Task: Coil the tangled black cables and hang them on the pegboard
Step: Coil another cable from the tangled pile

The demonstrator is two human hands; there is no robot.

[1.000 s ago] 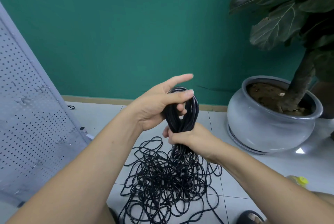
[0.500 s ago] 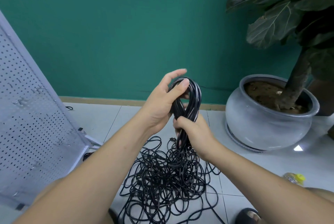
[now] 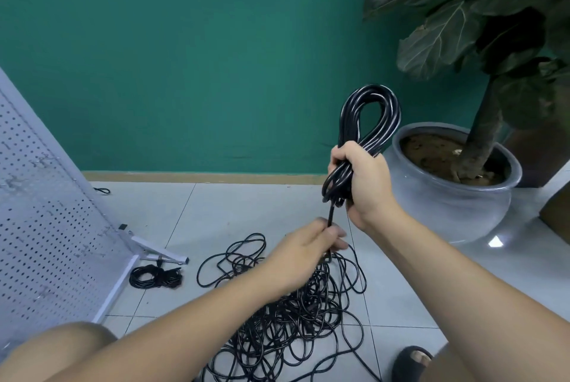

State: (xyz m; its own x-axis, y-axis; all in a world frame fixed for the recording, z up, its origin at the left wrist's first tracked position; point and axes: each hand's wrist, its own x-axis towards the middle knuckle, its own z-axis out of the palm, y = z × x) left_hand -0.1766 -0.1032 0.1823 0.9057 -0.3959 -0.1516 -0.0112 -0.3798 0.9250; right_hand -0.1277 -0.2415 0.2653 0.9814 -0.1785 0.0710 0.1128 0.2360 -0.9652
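My right hand [image 3: 365,181] grips a coiled bundle of black cable [image 3: 368,116], its loop standing upright above my fist. A single strand runs down from the bundle into my left hand [image 3: 303,253], which pinches it just above the tangled black cable pile [image 3: 287,320] on the floor tiles. A small finished coil [image 3: 155,276] lies on the floor by the foot of the white pegboard [image 3: 40,227], which leans at the left. No cable is visible hanging on the pegboard.
A large grey plant pot [image 3: 453,193] with a broad-leaved plant stands at the right against the green wall. My knee [image 3: 58,350] is at bottom left and a sandalled foot [image 3: 411,361] at bottom right. The pegboard's white stand leg [image 3: 160,252] sticks out onto the tiles.
My left hand has left the top of the coil and dropped down to pinch the trailing strand. My right hand has raised the coil higher and to the right.
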